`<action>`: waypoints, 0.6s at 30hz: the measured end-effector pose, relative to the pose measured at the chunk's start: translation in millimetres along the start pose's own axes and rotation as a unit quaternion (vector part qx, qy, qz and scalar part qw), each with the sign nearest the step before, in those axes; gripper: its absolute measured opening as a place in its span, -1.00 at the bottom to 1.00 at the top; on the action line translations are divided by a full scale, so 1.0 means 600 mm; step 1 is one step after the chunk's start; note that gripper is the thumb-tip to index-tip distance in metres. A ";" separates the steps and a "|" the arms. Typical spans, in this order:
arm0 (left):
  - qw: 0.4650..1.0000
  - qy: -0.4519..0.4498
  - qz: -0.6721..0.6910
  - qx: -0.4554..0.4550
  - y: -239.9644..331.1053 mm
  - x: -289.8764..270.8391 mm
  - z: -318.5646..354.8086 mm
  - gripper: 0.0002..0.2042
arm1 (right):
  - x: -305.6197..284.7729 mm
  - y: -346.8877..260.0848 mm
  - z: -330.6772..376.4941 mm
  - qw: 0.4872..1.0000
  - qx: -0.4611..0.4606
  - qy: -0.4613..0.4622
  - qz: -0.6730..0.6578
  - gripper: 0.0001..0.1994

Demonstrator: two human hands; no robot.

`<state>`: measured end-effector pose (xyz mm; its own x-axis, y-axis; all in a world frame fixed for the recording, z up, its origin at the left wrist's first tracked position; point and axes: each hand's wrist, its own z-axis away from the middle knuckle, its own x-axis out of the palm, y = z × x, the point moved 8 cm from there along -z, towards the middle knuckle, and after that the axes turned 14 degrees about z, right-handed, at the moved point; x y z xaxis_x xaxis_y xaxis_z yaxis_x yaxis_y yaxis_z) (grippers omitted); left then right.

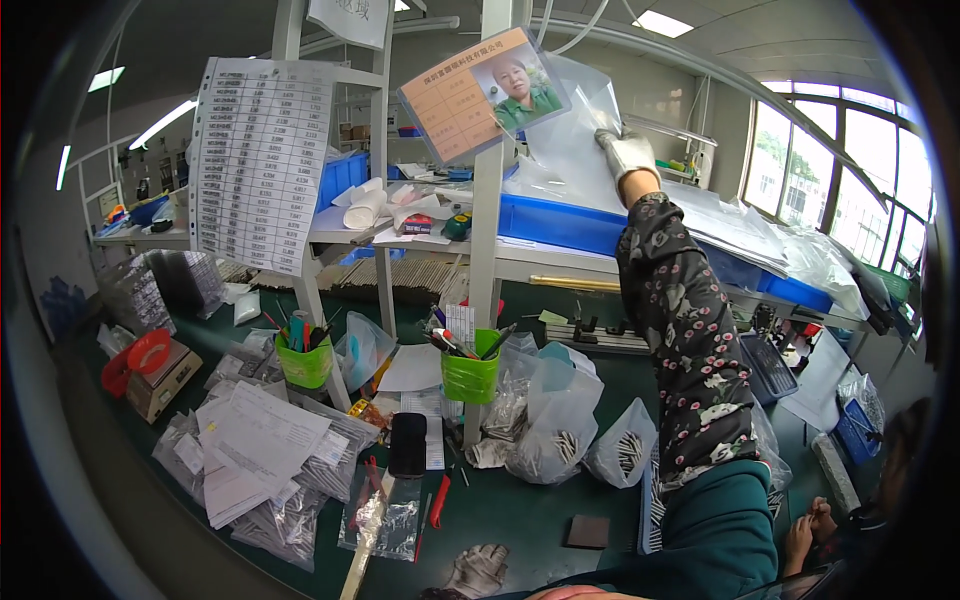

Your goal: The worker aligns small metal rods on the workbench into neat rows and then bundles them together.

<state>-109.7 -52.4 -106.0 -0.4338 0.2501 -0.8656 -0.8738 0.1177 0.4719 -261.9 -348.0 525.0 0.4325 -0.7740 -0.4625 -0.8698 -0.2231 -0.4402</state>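
A ceiling light (663,24) glows near bright windows (812,150).

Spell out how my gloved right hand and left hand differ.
Your right hand is raised, touching translucent plastic above the shelf's blue tray; your left hand is low, at the dark green tabletop. The right hand's covering looks whiter, the left hand's greyer. Both are gloved.

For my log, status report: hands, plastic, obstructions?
Left gloved hand at green bench. Right gloved hand touching clear plastic, grip unclear. Hanging card partly hides plastic.
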 end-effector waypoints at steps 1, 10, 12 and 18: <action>1.000 -0.001 0.000 -0.014 0.003 -0.007 0.003 -0.57 | -0.017 0.007 0.006 0.998 0.028 0.003 -0.061 -0.56; 0.967 0.182 0.076 0.163 0.054 -0.114 0.066 -0.72 | -0.197 0.085 0.288 0.851 0.078 -0.004 -0.519 -0.68; 0.968 0.185 0.097 0.141 0.041 -0.120 0.072 -0.72 | -0.167 0.130 0.412 0.788 0.081 -0.124 -0.597 -0.66; 0.732 0.124 0.668 0.054 -0.007 -0.102 0.044 -0.42 | -0.139 0.269 0.771 0.714 0.272 -0.190 -0.617 -0.58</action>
<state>-73.8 -42.6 -50.6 -0.9231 0.0316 0.3833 0.3836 0.0057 0.9235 -328.4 -45.5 136.3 0.9124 0.0523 0.4059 0.4052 -0.2540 -0.8782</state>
